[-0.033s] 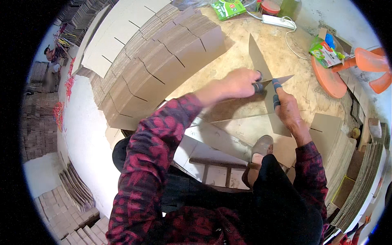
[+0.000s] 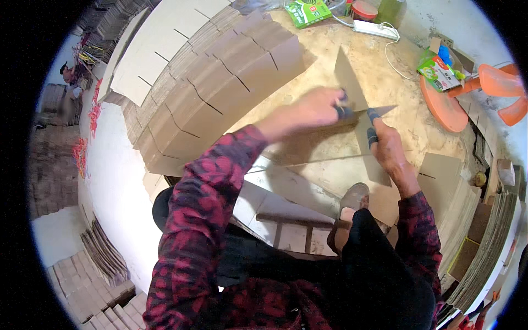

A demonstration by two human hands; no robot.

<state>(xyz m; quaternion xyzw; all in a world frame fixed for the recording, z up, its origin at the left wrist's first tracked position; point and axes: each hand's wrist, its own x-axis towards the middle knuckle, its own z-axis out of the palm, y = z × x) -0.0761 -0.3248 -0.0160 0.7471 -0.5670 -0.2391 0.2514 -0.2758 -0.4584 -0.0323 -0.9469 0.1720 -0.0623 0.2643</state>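
Note:
A long cardboard sheet stands on edge over the wooden board, crossed near its middle by a narrower cardboard strip. My right hand, dark covers on its fingers, grips the long sheet on its right side, close to the crossing. On the other side is my left hand, smeared by motion. Its covered fingers are curled in around the left end of the strip, which they mostly hide. A long row of slotted cardboard pieces stands packed together to the left of my left hand.
The wooden board carries a white power strip and a green box at its far side. An orange fan stands at right. Cardboard sheets lean by my right forearm. My foot is below.
My left hand has shifted slightly left and away from the crossing. My right hand and the long sheet have barely moved.

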